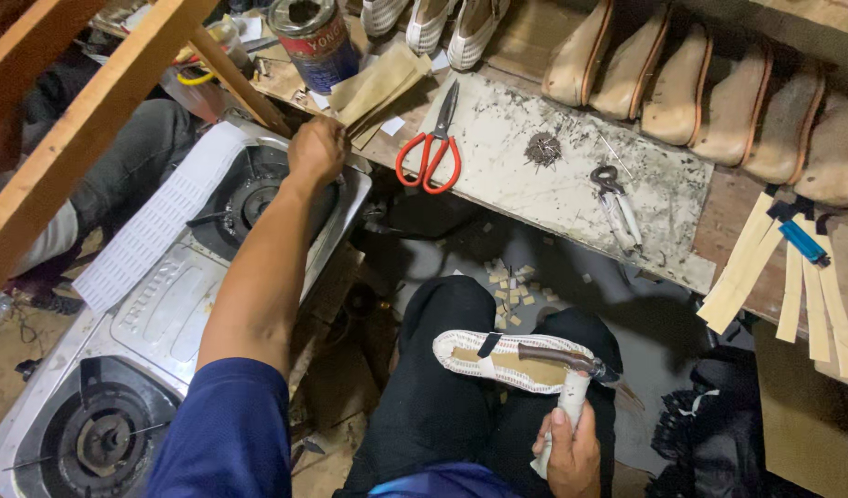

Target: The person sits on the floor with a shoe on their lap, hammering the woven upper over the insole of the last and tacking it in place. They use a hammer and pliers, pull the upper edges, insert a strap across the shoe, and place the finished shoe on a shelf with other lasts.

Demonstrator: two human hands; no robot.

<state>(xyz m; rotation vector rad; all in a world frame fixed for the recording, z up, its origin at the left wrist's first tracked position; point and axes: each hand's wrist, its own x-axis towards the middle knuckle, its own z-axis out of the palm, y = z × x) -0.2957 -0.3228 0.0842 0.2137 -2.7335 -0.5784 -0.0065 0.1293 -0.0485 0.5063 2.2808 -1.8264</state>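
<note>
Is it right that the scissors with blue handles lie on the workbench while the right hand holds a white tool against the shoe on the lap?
Not quite: the head view shows the scissors have red handles. The rest stands: they lie on the workbench, and the right hand holds the white tool against the shoe.

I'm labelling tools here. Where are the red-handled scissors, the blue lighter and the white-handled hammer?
red-handled scissors (432,157): head view, pivot above handles.
blue lighter (802,242): head view, body.
white-handled hammer (572,403): head view, handle above right hand (570,455).

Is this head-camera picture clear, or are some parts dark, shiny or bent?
Head view: mostly sharp; the stone slab is brightly lit, with red scissors crisp; glare on the stove; deep shadow beneath the bench; the wooden beam looks soft and close; left hand and right hand are clear.
</note>
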